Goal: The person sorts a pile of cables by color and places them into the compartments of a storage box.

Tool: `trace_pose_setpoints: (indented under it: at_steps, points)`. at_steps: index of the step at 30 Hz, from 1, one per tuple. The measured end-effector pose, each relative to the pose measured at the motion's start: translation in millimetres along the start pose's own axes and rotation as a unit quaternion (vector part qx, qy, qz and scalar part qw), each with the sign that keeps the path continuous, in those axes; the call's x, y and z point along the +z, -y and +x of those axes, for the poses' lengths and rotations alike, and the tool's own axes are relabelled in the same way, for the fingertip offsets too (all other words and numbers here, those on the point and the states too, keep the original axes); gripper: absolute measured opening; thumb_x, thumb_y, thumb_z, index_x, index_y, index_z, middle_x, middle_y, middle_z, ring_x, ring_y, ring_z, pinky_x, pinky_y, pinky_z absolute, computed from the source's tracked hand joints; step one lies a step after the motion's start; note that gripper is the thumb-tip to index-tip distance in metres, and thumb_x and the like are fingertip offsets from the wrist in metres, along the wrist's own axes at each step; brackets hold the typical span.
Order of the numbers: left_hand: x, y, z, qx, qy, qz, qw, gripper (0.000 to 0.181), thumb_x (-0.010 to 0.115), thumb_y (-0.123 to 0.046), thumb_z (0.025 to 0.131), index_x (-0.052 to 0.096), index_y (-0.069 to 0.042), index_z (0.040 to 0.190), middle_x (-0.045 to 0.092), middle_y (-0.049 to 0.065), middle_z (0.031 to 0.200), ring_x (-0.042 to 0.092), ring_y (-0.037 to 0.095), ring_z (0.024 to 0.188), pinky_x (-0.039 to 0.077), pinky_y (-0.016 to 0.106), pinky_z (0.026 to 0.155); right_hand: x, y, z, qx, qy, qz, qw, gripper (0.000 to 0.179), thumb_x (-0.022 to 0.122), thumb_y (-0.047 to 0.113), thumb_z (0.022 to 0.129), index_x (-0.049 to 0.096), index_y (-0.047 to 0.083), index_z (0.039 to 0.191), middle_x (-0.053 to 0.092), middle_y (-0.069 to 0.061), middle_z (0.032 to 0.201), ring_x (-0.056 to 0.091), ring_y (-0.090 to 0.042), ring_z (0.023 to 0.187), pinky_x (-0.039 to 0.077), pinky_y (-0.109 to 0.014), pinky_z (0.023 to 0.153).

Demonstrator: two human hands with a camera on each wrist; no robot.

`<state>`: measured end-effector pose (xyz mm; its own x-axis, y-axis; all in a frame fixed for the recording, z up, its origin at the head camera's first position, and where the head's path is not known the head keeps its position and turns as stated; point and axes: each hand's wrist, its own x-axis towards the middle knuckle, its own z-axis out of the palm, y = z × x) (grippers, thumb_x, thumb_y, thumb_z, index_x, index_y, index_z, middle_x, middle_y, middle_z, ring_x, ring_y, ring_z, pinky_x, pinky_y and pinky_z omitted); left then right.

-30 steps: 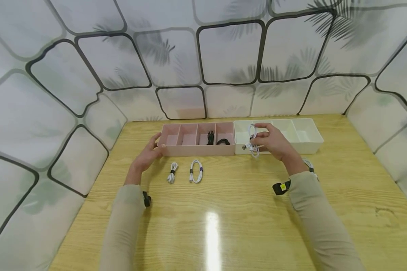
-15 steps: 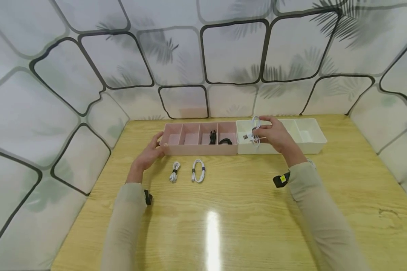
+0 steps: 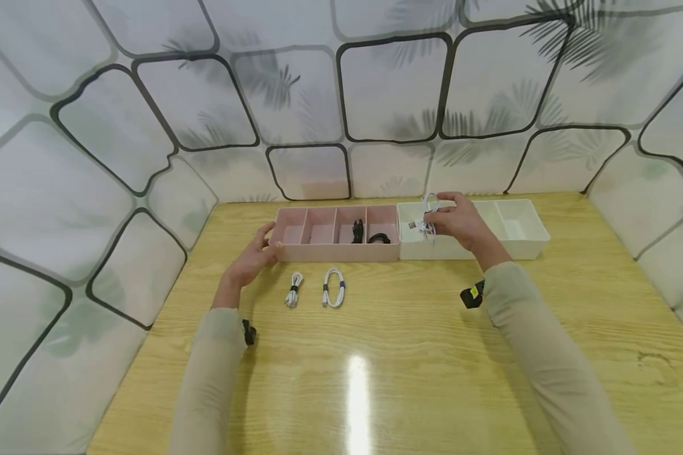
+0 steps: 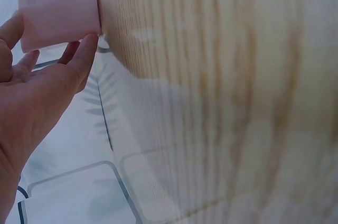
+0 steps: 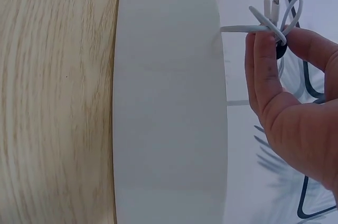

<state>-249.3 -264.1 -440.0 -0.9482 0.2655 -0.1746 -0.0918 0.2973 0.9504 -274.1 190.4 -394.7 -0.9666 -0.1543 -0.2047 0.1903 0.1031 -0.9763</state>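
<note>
1. The right hand [image 5: 303, 123] has its grip closed on a white coiled cable, pinched between thumb and fingertips near the black band [image 5: 281, 50] that binds it.
2. The white coiled cable [image 5: 273, 27] sits over the left-end compartment of a long white plastic box [image 3: 438, 251]; how far it dips inside is unclear.
3. It should be light and flexible, with slick loops that may spread or snag on the rim. The banded waist looks the best hold; the stiff plug ends look like the parts to spare from bending.
4. The left hand [image 3: 249, 260] rests extended fingers against the end of a long pink plastic box [image 3: 336, 254], not closed around it. The box looks rigid, light and apt to slide; its end wall gives a broad bearing.
5. Two black cables, one bundled [image 3: 357, 231] and one curled [image 3: 379, 238], lie in the pink box's right-hand compartments.
6. Nearer on the wooden table [image 3: 410, 328] lie a narrow white cable bundle [image 3: 292, 297] and a white oval cable loop [image 3: 341, 292], similarly soft.
</note>
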Motion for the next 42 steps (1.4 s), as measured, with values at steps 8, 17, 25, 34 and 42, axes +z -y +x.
trace_pose_setpoints:
  at_steps: [8, 17, 25, 34, 42]
  points:
    - [-0.1, 1.2, -1.2, 0.007, -0.003, 0.006, 0.9999, 0.064, 0.042, -0.014, 0.108, 0.004, -0.009, 0.160, 0.019, 0.036, 0.154, 0.027, 0.047, 0.139, 0.028, 0.061, 0.110, 4.7, -2.5, 11.9, 0.004, -0.013, 0.011, 0.9998, 0.077, 0.065, 0.009, 0.096, 0.017, 0.002, 0.156, 0.047, -0.020, 0.126, 0.066, -0.010, 0.077, 0.057, -0.025, 0.073]
    - [-1.5, 8.5, 2.4, 0.012, -0.006, 0.012, 0.9998, 0.067, 0.044, -0.018, 0.107, 0.004, -0.013, 0.160, 0.021, 0.035, 0.153, 0.032, 0.045, 0.137, 0.029, 0.059, 0.110, 9.3, -3.4, 20.8, -0.009, -0.010, -0.030, 0.9995, 0.074, 0.066, 0.009, 0.094, 0.023, -0.001, 0.154, 0.045, -0.031, 0.136, 0.066, -0.011, 0.078, 0.057, -0.026, 0.071]
    - [-1.9, 9.2, 2.6, 0.011, -0.009, 0.007, 0.9999, 0.066, 0.044, -0.017, 0.107, 0.005, -0.014, 0.160, 0.021, 0.034, 0.154, 0.033, 0.044, 0.137, 0.031, 0.058, 0.110, 11.3, -2.5, 24.9, -0.030, 0.013, -0.113, 0.9930, 0.071, 0.064, 0.008, 0.096, 0.024, 0.002, 0.155, 0.048, -0.031, 0.134, 0.064, -0.015, 0.087, 0.057, -0.029, 0.075]
    - [-2.7, 8.6, 2.5, 0.013, -0.002, -0.001, 0.9999, 0.067, 0.046, -0.018, 0.107, 0.006, -0.015, 0.160, 0.023, 0.034, 0.150, 0.035, 0.044, 0.135, 0.031, 0.058, 0.111, 12.7, -4.2, 24.9, -0.101, 0.046, -0.172, 0.9788, 0.062, 0.065, 0.002, 0.091, 0.038, 0.000, 0.147, 0.058, -0.018, 0.102, 0.057, -0.016, 0.071, 0.048, -0.028, 0.058]
    - [-3.0, 10.5, 3.6, 0.013, -0.005, 0.005, 0.9999, 0.067, 0.046, -0.019, 0.107, 0.006, -0.016, 0.160, 0.021, 0.033, 0.154, 0.033, 0.044, 0.137, 0.031, 0.058, 0.110, 16.3, -4.6, 28.9, -0.080, 0.046, -0.229, 0.9690, 0.065, 0.065, 0.003, 0.092, 0.036, 0.002, 0.151, 0.057, -0.022, 0.111, 0.055, -0.018, 0.073, 0.046, -0.030, 0.059]
